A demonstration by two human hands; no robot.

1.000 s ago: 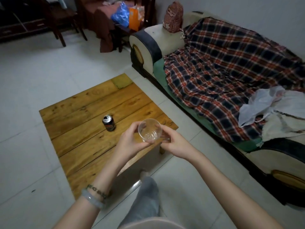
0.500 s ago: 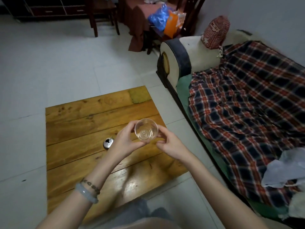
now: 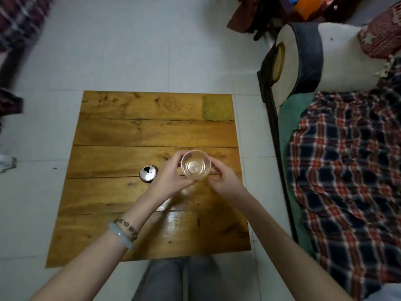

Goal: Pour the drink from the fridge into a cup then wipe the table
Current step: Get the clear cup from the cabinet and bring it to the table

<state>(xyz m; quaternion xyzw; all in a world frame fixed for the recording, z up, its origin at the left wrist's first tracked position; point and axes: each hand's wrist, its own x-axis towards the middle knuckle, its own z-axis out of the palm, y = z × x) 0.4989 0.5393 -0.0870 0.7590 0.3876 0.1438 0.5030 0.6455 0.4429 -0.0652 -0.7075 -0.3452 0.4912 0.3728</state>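
Observation:
A clear plastic cup [image 3: 196,167] is upright above the low wooden table [image 3: 130,135], seen from straight overhead, and looks empty. My left hand [image 3: 171,178] grips its left side and my right hand [image 3: 223,181] holds its right side. An opened drink can [image 3: 148,173] stands on the table just left of my left hand, its top facing the camera. A yellow-green cloth [image 3: 217,107] lies flat on the table's far right corner.
A sofa with a plaid blanket [image 3: 347,170] runs along the table's right side, its armrest [image 3: 310,61] at the far end. Grey tiled floor [image 3: 130,51] surrounds the table. My legs [image 3: 184,281] are at the near edge.
The view has swung from a slant to straight over the table. Both hands keep hold of the cup, which has moved over the table near the can.

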